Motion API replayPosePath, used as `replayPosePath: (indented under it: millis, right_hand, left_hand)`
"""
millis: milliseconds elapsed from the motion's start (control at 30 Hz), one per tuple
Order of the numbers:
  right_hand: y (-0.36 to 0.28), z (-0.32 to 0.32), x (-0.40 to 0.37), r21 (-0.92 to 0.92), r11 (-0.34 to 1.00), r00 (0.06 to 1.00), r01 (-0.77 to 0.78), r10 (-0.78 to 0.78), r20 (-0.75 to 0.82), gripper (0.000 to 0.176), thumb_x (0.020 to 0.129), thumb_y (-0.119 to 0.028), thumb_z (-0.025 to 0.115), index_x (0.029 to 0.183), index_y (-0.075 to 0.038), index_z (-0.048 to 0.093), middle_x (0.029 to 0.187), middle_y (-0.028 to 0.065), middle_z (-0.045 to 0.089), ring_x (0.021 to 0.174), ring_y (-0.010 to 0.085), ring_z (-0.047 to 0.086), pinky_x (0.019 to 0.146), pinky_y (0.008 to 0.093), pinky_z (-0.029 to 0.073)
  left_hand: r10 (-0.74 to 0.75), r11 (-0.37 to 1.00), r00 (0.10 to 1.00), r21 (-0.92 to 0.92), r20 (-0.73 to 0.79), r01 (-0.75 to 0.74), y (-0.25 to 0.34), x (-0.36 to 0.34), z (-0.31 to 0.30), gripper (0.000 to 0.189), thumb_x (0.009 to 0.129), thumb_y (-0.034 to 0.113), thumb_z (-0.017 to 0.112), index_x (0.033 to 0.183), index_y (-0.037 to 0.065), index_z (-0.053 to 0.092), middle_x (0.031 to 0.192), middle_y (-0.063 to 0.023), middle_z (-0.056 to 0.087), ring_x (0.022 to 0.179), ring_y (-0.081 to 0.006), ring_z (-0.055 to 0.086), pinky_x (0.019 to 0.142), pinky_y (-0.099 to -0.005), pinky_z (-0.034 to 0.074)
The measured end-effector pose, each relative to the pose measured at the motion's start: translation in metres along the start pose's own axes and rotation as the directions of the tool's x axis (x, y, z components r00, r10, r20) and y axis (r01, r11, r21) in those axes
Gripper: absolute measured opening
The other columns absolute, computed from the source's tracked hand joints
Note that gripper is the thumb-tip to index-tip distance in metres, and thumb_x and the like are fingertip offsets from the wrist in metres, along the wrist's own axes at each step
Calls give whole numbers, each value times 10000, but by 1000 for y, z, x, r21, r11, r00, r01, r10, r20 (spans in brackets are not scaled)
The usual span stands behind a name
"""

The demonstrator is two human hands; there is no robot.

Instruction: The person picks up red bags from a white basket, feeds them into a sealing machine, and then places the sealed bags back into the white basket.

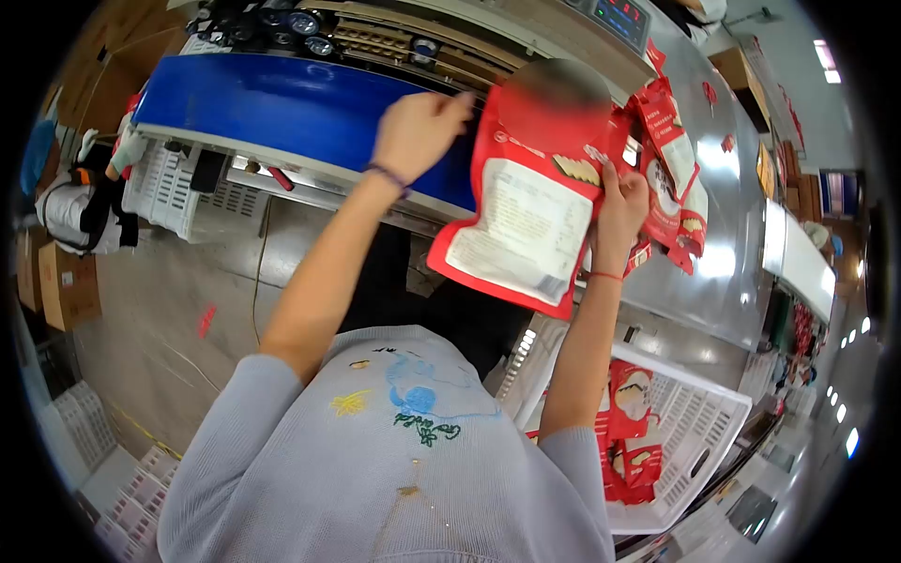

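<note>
A large red food bag [526,225] with a white label panel hangs tilted in front of my body. My right hand [621,208] is closed on its right edge, thumb on the front side. Part of the bag's top is blurred. My left hand [422,136] is beside the bag's upper left edge, above the blue conveyor belt [272,108]. Its fingers are curled, and what they hold, if anything, is hidden. More red bags [671,159] lie in a heap on the metal table [723,291], just right of my right hand.
The machine [422,38] with rollers and a lit display [621,17] runs along the back. A white crate [709,441] with several red bags stands low at right. Another person's gloved hand [129,150] is at far left, near a white basket [164,192]. Cardboard boxes [70,286] stand on the floor.
</note>
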State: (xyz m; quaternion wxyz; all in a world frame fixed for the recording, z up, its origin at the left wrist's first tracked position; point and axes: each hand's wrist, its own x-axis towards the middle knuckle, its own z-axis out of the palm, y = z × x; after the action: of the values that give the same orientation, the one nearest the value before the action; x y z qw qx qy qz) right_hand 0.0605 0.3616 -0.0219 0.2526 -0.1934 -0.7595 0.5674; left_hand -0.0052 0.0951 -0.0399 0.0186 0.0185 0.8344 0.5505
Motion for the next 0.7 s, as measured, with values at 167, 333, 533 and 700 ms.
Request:
replayPosePath:
  millis: [167,333,533,700]
  right_hand:
    - [9,20,4,-39,997,989,-62,66,129,227,870,-155,697,859,-28,509,752,43,581,646,84,516,574,223,424]
    - [2,-48,-42,381,906,951,-185,68,301,201,979,-204,527,944,-9,561,852,128,668,778,197,673,661,290,550]
    - [119,-267,-154,398,916,507,-52,367,-779,193,954,-189,494,836,-54,565,659,28,566,615,140,564,590,289,488]
    - [293,-454,-244,679,733,191,-37,672,-715,391,897,-117,622,1247,29,525,1284,175,498,1158,303,524,938,388,513]
  left_hand:
    - [122,984,979,-113,-163,-141,43,-61,-43,282,961,220,553,846,10,703,683,-16,598,617,-64,484,568,-221,380]
    - [390,910,881,-260,269,-323,94,-99,-8,196,915,47,550,783,-33,672,702,-54,585,599,-88,494,555,-226,372]
    - [345,939,684,-238,643,-249,105,-103,64,180,894,31,554,779,-27,679,684,-36,556,570,-80,486,520,-221,344]
    - [145,986,570,-73,808,-149,103,-113,98,255,957,100,497,816,-11,677,745,-1,545,536,-25,426,481,-171,299]
